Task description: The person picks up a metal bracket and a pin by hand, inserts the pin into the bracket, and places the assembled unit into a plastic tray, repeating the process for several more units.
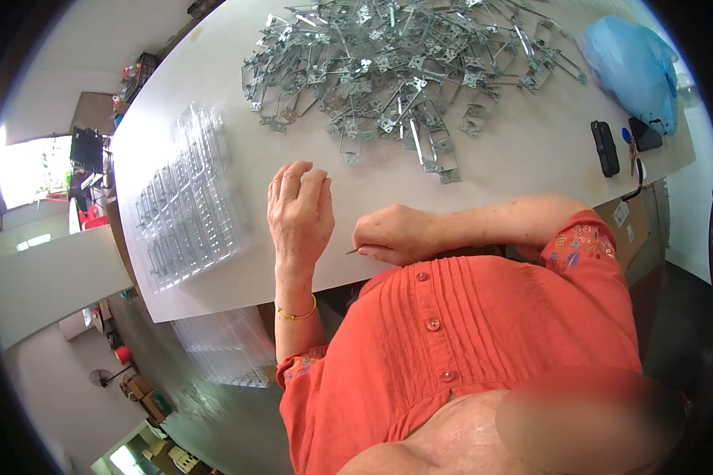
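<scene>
Honestly, right hand (396, 235) pinches a thin metal bit (352, 252) by the table (249, 150)'s near edge; left hand (301, 207) hangs loose, looks empty; bit's probably light, stiff; grab its exposed end.

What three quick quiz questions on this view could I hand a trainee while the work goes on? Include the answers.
1. True or false: the blue plastic bag sits to the right of the pile of metal parts.
2. Multiple choice: which of these lies on the left side of the table?
A) the blue plastic bag
B) the clear plastic trays
C) the black case
3. Short answer: which of the person's hands has a thin piece poking out at its fingertips?

Key:
1. True.
2. B.
3. The right hand.
</scene>
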### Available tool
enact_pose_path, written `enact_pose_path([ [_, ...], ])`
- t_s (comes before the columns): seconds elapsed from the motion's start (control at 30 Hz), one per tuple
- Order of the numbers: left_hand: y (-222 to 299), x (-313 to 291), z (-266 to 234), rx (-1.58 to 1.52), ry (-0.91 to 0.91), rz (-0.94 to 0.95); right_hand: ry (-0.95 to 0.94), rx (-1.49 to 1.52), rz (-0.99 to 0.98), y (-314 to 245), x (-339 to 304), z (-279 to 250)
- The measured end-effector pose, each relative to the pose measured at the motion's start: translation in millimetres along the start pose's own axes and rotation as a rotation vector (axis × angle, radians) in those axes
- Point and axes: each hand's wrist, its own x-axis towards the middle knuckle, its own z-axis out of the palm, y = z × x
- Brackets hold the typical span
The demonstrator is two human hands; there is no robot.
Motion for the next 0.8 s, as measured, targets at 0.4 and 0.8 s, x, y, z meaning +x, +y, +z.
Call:
enact_pose_path([
  [0.4,16,50,39,-0.088,-0.077,0.080,-0.196,-0.116,-0.013,-2,-3,-4],
  [0.8,13,92,80,-0.012,-0.225,0.297,0.024,0.005,-0.129,7,-7,6],
])
